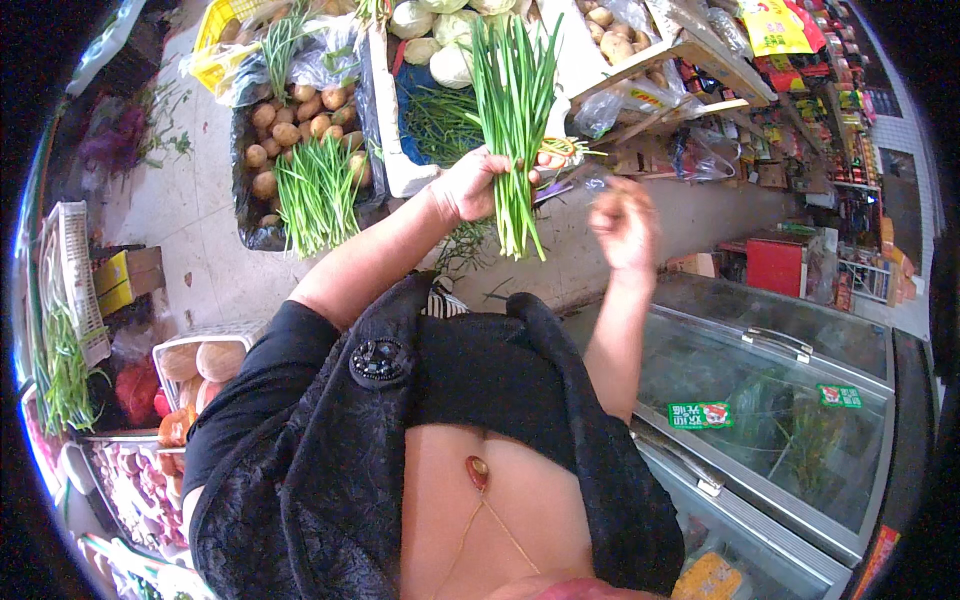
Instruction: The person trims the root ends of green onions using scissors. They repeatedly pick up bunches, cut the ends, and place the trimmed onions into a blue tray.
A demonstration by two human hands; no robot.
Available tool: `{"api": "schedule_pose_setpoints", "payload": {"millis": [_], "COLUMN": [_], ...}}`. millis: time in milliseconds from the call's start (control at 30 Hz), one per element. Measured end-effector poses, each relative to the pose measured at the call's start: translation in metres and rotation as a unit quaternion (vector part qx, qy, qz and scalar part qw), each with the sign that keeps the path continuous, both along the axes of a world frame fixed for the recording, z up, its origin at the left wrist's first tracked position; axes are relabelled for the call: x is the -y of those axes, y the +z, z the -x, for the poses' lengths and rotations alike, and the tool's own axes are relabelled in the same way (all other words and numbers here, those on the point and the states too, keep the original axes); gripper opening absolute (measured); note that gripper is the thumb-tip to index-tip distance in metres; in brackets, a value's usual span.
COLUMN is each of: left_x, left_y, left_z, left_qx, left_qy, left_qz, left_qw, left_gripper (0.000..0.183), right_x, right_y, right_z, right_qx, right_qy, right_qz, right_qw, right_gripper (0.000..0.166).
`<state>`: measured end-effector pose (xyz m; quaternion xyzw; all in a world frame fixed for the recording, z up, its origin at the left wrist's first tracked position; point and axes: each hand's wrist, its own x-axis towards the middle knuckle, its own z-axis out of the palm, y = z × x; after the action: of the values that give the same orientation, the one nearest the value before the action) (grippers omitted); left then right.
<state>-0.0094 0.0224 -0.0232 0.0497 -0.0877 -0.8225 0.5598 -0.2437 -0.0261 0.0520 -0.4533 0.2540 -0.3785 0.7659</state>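
A bunch of long green chives (516, 97) stands upright in my left hand (480, 184), which is closed around its lower stalks. The pale cut ends hang below my fist. To the right of the bunch is my right hand (624, 221), raised and blurred by motion. Its fingers look bent, and I cannot tell whether something small is between them. Behind the held bunch, a white foam box (409, 166) contains loose green stalks (442, 124) and several pale cabbages (450, 66). Another bunch of chives (316, 199) lies on potatoes (286, 135) in a black-lined crate to the left.
A glass-topped chest freezer (757, 360) stands close on my right. More potatoes (616, 46) fill a box at the back right, near shelves of packaged goods (840, 97). A yellow basket (217, 52) is back left. On my left sits a white basket of large pale produce (201, 364).
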Motion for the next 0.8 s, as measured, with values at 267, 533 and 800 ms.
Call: {"api": "schedule_pose_setpoints", "payload": {"millis": [267,533,800], "left_x": [0.018,0.016,0.002], "left_y": [-0.019,0.034,-0.012], "left_z": [0.011,0.038,0.0], "left_qx": [0.195,0.163,0.227], "left_qy": [0.215,0.184,0.027], "left_qz": [-0.182,-0.193,-0.238], "left_qw": [0.94,0.95,0.944], "left_gripper": [0.022,0.056,0.099], "right_x": [-0.011,-0.028,-0.003], "right_y": [-0.064,-0.068,-0.043], "right_z": [-0.043,-0.09,-0.043], "right_qx": [-0.446,-0.5,-0.092], "right_qy": [-0.184,-0.097,0.012], "right_qz": [0.226,0.192,-0.268], "right_qw": [0.846,0.839,0.959], "right_gripper": [0.015,0.042,0.019]}}
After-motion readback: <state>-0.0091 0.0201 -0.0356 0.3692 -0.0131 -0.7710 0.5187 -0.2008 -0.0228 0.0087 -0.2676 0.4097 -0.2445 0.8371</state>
